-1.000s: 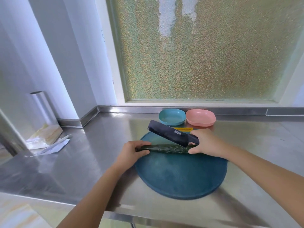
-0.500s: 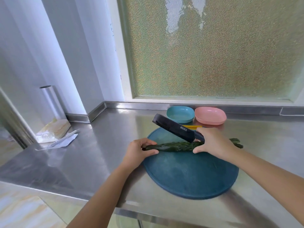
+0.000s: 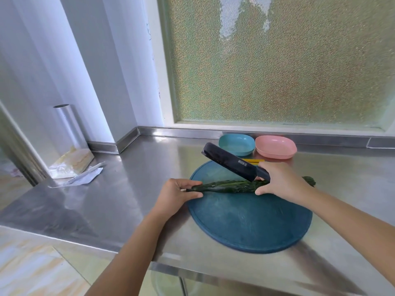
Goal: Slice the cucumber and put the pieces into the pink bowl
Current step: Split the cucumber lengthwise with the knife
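A long dark green cucumber lies across the far part of a round blue cutting board. My left hand pinches its left tip at the board's left edge. My right hand grips the handle of a black cleaver, whose blade slants up and to the left above the cucumber; the same hand's lower fingers touch the cucumber. The cucumber's right end sticks out behind that hand. The pink bowl stands beyond the board near the wall.
A teal bowl sits left of the pink one, and a yellow object lies between bowls and board. A foil roll and crumpled wrappers occupy the steel counter's left corner. The counter's front edge is near.
The view has shifted, so the scene sits further right in frame. The cucumber's right end has come into sight behind my right hand. Both hands keep their holds, the knife still raised.
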`<state>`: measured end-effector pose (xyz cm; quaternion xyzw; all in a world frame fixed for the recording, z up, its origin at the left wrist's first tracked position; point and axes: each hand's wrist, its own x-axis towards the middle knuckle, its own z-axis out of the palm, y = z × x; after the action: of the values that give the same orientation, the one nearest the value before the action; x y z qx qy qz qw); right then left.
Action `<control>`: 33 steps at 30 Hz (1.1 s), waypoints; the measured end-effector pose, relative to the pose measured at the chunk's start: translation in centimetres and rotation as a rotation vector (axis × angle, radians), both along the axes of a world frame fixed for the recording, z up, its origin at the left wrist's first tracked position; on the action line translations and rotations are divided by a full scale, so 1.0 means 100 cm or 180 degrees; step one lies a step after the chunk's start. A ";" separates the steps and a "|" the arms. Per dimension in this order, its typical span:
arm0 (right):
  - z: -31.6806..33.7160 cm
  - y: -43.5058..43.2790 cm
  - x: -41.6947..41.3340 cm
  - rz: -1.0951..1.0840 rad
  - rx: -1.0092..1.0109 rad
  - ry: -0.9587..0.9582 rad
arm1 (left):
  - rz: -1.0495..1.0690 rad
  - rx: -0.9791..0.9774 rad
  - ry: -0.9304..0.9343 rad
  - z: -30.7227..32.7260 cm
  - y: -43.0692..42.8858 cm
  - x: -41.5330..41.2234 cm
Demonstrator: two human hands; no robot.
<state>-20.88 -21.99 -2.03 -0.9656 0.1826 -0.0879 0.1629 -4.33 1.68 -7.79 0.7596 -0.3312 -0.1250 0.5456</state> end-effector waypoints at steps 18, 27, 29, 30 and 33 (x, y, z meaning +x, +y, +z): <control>0.009 0.009 0.002 -0.0057 -0.0064 0.0058 | -0.0064 0.0252 -0.0685 0.001 0.005 -0.001; 0.017 0.057 -0.010 -0.0347 0.0088 -0.0203 | 0.0028 0.0437 -0.1411 0.001 0.009 -0.012; 0.016 0.078 -0.014 -0.0379 0.0278 -0.0094 | 0.0055 0.0415 -0.1489 0.001 0.011 -0.016; 0.016 0.087 -0.015 -0.0386 0.0330 -0.0061 | 0.0055 0.0421 -0.1526 0.001 0.012 -0.018; 0.012 0.109 -0.019 -0.0430 0.0464 0.0043 | 0.0012 0.0485 -0.1693 0.002 0.012 -0.021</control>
<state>-22.82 -11.13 -0.81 -0.9372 0.2544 -0.0787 0.2253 -6.48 2.92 -7.57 0.8052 -0.4512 0.0553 0.3809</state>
